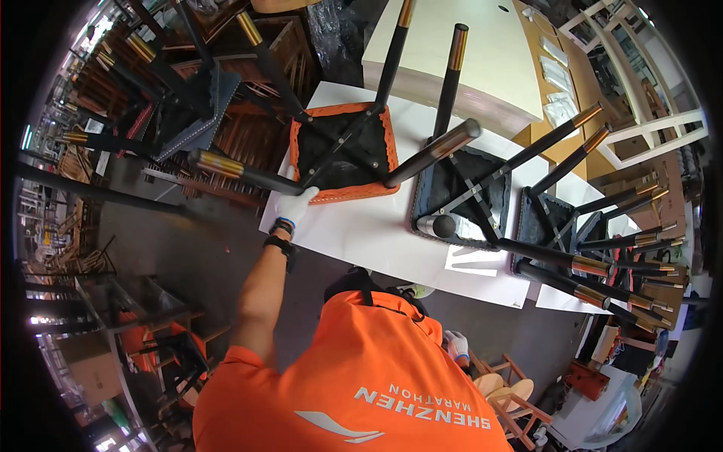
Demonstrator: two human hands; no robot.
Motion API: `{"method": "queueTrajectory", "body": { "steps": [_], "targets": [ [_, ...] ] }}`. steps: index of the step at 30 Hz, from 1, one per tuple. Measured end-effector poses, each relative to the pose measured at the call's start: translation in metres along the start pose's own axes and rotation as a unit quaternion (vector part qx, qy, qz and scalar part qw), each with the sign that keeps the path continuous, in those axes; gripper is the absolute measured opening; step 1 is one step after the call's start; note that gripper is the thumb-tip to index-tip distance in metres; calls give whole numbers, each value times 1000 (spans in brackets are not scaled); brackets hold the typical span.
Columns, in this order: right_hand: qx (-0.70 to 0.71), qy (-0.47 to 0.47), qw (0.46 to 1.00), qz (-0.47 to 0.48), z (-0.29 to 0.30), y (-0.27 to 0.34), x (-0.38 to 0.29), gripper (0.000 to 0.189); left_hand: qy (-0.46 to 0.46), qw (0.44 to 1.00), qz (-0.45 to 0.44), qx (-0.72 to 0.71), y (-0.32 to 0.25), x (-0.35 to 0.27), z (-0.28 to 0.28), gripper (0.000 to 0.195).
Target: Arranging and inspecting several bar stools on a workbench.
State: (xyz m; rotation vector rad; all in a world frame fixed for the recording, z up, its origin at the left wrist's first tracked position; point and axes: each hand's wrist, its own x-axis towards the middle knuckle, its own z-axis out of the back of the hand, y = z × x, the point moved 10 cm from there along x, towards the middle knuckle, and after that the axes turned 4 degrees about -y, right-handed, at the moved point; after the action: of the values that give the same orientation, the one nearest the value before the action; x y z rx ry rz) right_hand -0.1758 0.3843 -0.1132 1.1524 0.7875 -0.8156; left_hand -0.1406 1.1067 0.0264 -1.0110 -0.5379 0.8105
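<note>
An upside-down stool with an orange seat rests on a white tabletop, its black legs with gold-coloured tips pointing up. My left hand, in a white glove, grips the near left corner of that seat beside a leg. Crossed dark metal bars are fixed with screws over the black underside. To the right, an upturned dark blue stool has a small cylinder with a dark end on its underside. My right hand, also gloved, hangs low by my side, away from the stools; its fingers are partly hidden.
More upturned stools line the tabletop's right end. At the left, another blue stool stands near brown wooden furniture. A large cream panel lies beyond the table. Small wooden stools are on the floor behind my right side.
</note>
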Motion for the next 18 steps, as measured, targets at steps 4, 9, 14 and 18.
{"method": "queueTrajectory", "body": {
  "steps": [4, 9, 14, 18],
  "targets": [
    [21, -38, 998, -35, 34, -10, 13, 35, 22, 987, 59, -145, 25, 35, 26, 92],
    [61, -67, 994, -55, 33, -21, 1, 33, 84, 983, 93, -133, 34, 62, 26, 93],
    [-1, -39, 999, 3, 10, -11, -21, 32, 107, 982, 101, -121, 40, 76, 31, 90],
    [-40, -36, 997, 62, 13, -20, -11, 34, 88, 993, 38, -73, 39, 81, 32, 89]
  ]
}}
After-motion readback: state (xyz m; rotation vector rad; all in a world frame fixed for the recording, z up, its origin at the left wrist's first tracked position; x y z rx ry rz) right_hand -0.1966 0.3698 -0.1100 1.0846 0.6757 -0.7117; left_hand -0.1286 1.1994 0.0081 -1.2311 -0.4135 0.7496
